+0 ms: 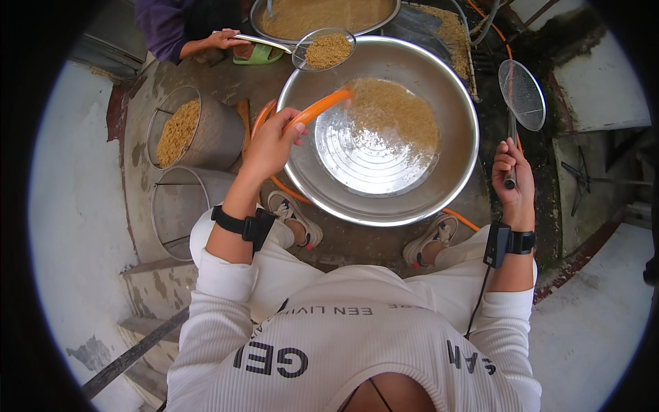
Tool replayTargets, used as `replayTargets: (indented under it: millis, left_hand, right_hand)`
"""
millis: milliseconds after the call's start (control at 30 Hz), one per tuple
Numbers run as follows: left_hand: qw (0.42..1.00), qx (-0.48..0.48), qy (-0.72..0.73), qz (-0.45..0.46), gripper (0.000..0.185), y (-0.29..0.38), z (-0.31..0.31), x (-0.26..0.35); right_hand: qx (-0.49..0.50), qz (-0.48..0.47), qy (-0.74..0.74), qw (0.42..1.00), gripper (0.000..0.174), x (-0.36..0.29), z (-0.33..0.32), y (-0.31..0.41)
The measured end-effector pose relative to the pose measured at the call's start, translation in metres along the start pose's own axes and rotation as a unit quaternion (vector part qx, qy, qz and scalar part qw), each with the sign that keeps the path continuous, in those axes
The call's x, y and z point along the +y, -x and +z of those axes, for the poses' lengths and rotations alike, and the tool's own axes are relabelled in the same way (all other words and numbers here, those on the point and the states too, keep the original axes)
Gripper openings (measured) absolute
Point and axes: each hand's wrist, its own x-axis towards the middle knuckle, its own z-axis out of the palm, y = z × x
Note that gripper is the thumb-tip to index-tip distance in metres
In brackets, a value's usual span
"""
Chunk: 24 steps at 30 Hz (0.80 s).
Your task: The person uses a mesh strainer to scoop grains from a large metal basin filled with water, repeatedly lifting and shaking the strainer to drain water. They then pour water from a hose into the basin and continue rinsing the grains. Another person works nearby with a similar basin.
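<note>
My left hand (273, 141) grips an orange hose (320, 108), whose end points into a wide metal basin (448, 170). Wet tan grains (394, 110) lie in shallow water over the far part of the basin's floor. At the right, outside the basin, my right hand (514, 172) is closed around the handle of a round mesh skimmer (522, 95), raised with its mesh bare. Another person's hand (224, 39) holds a second mesh skimmer (324, 49) by its handle; it carries a heap of grains above the basin's far left rim.
A metal bucket (219, 131) of grains lies tilted at the left, beside another bucket (180, 206). Beyond my basin is a second basin (329, 15) with cloudy water and grains. The hose runs under my basin's near side. Steps (154, 293) and a rail (136, 355) are at the lower left.
</note>
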Motion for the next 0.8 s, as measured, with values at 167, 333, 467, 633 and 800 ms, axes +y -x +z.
replayTargets:
  millis: [167, 333, 467, 633, 800]
  left_hand:
    - [0.998, -0.021, -0.054, -0.030, 0.024, 0.002, 0.004, 0.000]
    - [0.993, -0.013, -0.111, -0.045, 0.039, -0.002, 0.013, -0.011]
    - [0.989, -0.018, -0.140, -0.048, 0.042, -0.009, 0.015, -0.012]
    - [0.992, -0.074, 0.008, -0.098, 0.033, -0.017, 0.017, -0.012]
    - [0.997, -0.057, 0.055, -0.012, 0.026, -0.024, 0.029, -0.016]
  right_hand:
    - [-0.007, 0.011, -0.021, 1.000, 0.015, 0.002, 0.002, 0.000]
    - [-0.008, 0.010, -0.018, 1.000, 0.016, 0.003, 0.005, 0.000]
    - [-0.009, 0.015, -0.016, 1.000, 0.017, 0.003, 0.006, 0.002]
    - [-0.013, 0.017, -0.031, 0.999, 0.017, 0.002, 0.005, 0.006]
    - [-0.007, 0.011, -0.029, 1.000, 0.016, 0.000, 0.005, 0.008]
